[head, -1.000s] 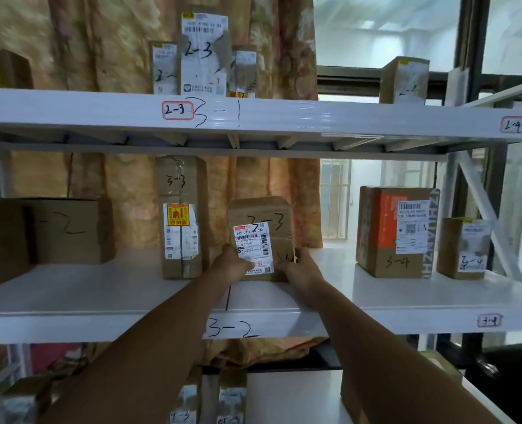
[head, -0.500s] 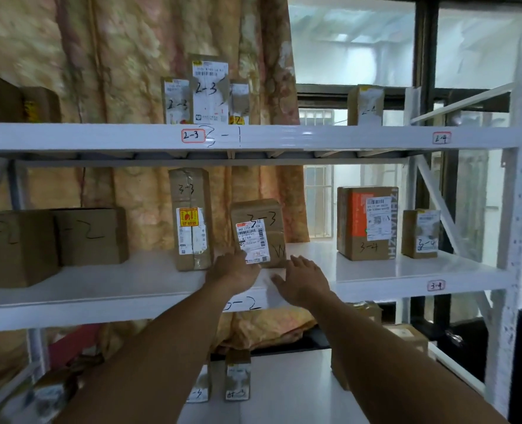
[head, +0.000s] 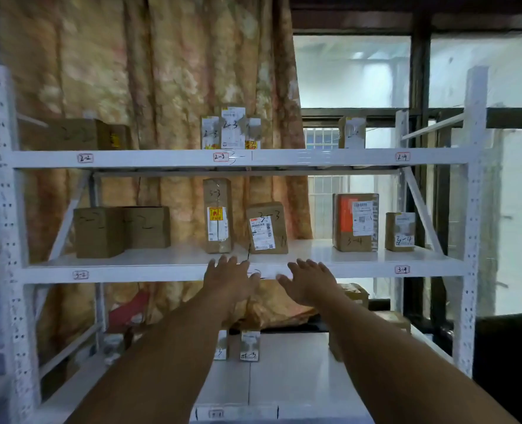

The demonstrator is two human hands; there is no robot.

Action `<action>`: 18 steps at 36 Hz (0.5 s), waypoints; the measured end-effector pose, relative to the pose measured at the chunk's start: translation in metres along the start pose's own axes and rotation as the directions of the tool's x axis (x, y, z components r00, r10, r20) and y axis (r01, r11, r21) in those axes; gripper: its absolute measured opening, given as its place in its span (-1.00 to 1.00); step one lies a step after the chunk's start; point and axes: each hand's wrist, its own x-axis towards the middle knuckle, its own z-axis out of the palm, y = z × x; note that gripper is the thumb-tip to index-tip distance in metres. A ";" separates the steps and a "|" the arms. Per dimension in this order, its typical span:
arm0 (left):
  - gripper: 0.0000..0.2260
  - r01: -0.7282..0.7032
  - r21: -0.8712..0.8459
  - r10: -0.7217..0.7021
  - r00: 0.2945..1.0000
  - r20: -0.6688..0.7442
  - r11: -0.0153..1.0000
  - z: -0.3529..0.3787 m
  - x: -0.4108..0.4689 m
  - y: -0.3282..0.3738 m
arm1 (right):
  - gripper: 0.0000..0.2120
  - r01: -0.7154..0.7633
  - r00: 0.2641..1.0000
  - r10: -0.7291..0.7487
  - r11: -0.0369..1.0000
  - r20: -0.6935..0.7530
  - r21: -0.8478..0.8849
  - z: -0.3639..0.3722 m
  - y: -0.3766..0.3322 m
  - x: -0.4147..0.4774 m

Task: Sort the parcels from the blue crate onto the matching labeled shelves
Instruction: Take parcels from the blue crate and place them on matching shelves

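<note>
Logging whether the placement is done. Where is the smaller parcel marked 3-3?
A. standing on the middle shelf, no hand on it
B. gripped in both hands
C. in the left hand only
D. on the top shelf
A: the smaller parcel marked 3-3 stands on the middle shelf beside the taller parcel, and the left hand and right hand are open, apart from it.

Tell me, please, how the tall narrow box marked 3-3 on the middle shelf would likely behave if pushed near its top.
The tall box stands on its small end, so it would probably tip rather than slide. Its cardboard faces look flat, so it is likely stiff. Pushed low, it may slide on the smooth white shelf.
</note>
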 end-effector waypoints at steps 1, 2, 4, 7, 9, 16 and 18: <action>-0.41 0.011 0.008 -0.011 1.000 0.009 1.000 -0.004 -0.016 -0.001 | -0.31 0.005 1.000 -0.005 1.000 -0.007 -0.005 -0.005 -0.006 -0.013; -0.41 0.022 0.012 -0.023 1.000 0.018 1.000 -0.009 -0.032 -0.002 | -0.31 0.009 1.000 -0.009 1.000 -0.012 -0.009 -0.010 -0.012 -0.027; -0.41 0.035 0.014 -0.035 0.999 0.030 0.999 -0.020 -0.064 -0.004 | -0.32 0.020 1.000 -0.020 1.000 0.000 -0.014 -0.021 -0.026 -0.052; -0.43 0.053 0.018 -0.054 0.998 0.031 0.998 -0.035 -0.107 -0.008 | -0.35 0.053 0.998 -0.052 0.998 0.042 -0.022 -0.037 -0.044 -0.089; -0.44 0.061 0.046 -0.062 0.998 0.014 0.997 -0.046 -0.134 -0.016 | -0.35 0.074 0.996 -0.073 0.997 0.044 -0.025 -0.046 -0.055 -0.109; -0.48 0.157 0.101 -0.156 0.988 -0.021 0.982 -0.078 -0.223 -0.084 | -0.35 0.196 0.980 -0.195 0.981 0.047 -0.011 -0.073 -0.125 -0.163; -0.49 0.204 0.093 -0.201 0.979 -0.038 0.975 -0.089 -0.255 -0.105 | -0.35 0.242 0.969 -0.242 0.970 0.047 -0.007 -0.073 -0.155 -0.174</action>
